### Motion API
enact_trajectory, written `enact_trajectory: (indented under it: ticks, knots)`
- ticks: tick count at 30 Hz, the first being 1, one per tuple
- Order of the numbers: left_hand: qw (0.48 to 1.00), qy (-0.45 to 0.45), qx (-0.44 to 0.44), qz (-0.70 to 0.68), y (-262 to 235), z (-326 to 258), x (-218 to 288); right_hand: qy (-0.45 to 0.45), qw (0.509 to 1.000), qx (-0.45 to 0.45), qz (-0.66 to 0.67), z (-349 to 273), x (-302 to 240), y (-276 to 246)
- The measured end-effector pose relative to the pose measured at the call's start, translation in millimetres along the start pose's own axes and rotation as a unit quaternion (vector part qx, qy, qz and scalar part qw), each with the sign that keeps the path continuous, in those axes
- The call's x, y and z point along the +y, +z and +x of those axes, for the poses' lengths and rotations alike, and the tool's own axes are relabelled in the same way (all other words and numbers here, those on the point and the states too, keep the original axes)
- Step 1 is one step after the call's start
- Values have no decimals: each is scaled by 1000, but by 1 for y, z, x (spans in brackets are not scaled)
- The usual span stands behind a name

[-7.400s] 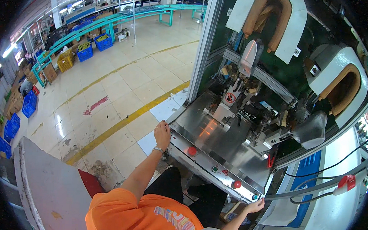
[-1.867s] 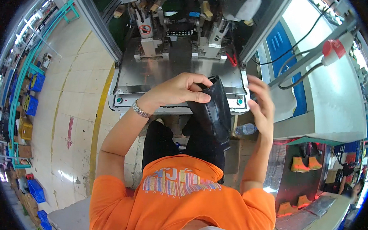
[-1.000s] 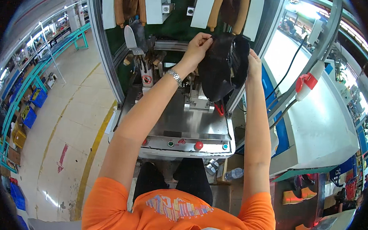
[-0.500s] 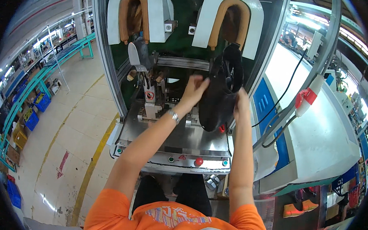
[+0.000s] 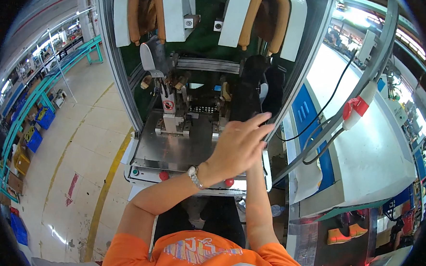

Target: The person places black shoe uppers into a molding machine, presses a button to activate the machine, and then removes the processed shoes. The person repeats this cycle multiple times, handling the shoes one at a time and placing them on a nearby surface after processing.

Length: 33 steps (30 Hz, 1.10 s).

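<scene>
A black shoe upper point(image 5: 254, 87) stands upright on the right post of a metal shoe machine point(image 5: 173, 150), below a brown U-shaped pad point(image 5: 267, 18). My left hand point(image 5: 239, 146) hovers in front of it with its fingers spread, holding nothing and a little short of the shoe. It wears a wristwatch point(image 5: 195, 176). My right forearm point(image 5: 257, 207) rises straight under that hand, which hides my right hand. The machine's left post point(image 5: 149, 62) carries a bare white form under a second brown pad point(image 5: 144, 11).
Red buttons point(image 5: 163, 176) and a green one point(image 5: 135, 172) line the machine's front edge. A cable with a red plug point(image 5: 356, 109) hangs at the right over a white bench point(image 5: 380, 151). Orange shoes point(image 5: 345, 234) sit lower right. Blue crates point(image 5: 34, 138) stand far left.
Both hands lifted the black shoe upper from my lap to the machine's right post. My left hand has now let go of it and drawn back, fingers spread.
</scene>
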<state>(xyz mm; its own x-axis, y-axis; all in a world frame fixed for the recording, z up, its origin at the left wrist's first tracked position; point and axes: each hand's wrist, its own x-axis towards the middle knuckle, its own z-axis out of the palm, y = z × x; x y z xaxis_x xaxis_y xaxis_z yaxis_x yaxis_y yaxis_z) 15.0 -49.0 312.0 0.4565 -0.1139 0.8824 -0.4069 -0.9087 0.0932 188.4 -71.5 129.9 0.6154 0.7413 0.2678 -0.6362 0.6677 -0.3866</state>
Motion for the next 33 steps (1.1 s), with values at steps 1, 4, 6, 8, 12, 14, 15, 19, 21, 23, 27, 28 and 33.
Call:
enact_trajectory:
  ticks: [1,4,6,8,12,14,15,19,21,23,27,28,33]
  knots:
    - [999,-35,-33,25,-4,9,8,-11,1000,8,-15,1,0,-6]
    - [974,-88,-130,166,-5,15,10,-40,994,46,-89,12,4,-14]
    - [961,-91,-157,209,4,9,9,-82,975,75,-195,18,-7,-19]
    - [945,-106,-171,256,7,-5,3,-111,930,82,-341,31,6,-17]
    - [944,-139,-169,247,17,-22,-7,2,968,209,-138,71,5,-44]
    - [956,-146,-160,199,28,-18,-3,-147,860,55,-485,77,-16,-113]
    - [957,-159,-161,184,29,-19,-4,-161,842,32,-514,83,-17,-126]
    - [957,-197,-147,156,28,-31,-13,-69,899,46,-430,84,2,-104]
    - [960,-198,-137,142,29,-33,-16,-47,917,65,-390,78,2,-86]
    - [963,-200,-137,118,32,-30,-13,-47,923,80,-373,67,-4,-77]
    - [965,-198,-126,115,34,-29,-12,-45,929,92,-355,56,-4,-61]
    - [965,-193,-125,123,33,-28,-13,-43,931,93,-350,55,0,-57]
    - [967,-173,-120,143,32,-22,-11,-51,933,104,-340,45,-3,-55]
